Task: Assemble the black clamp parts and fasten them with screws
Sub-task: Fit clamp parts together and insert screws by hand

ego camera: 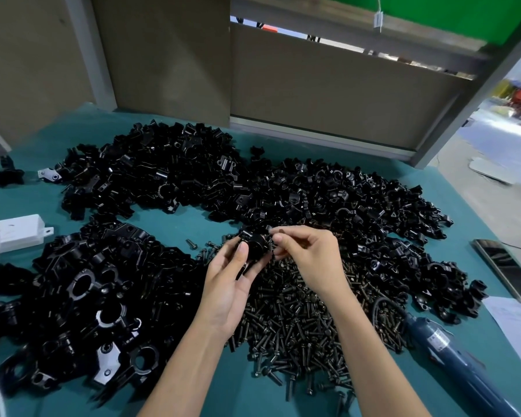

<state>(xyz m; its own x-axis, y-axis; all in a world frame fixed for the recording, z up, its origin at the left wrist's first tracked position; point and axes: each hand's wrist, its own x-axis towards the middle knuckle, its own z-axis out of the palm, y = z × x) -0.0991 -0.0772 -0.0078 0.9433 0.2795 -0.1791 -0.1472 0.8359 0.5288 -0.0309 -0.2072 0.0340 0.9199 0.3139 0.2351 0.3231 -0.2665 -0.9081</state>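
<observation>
My left hand [227,284] grips a black clamp assembly [254,246] between thumb and fingers, above the middle of the table. My right hand [309,255] pinches a small dark screw [272,231] at the clamp's upper right edge. Under both hands lies a heap of dark screws [295,323]. Loose black clamp parts are piled at the back left [151,173], at the right [358,206] and at the near left [82,299].
The table has a teal cover [175,227]. A blue electric screwdriver [454,359] lies at the near right, a phone [507,267] at the right edge. A white power strip [11,233] with a cable sits at the left. Brown panels stand behind.
</observation>
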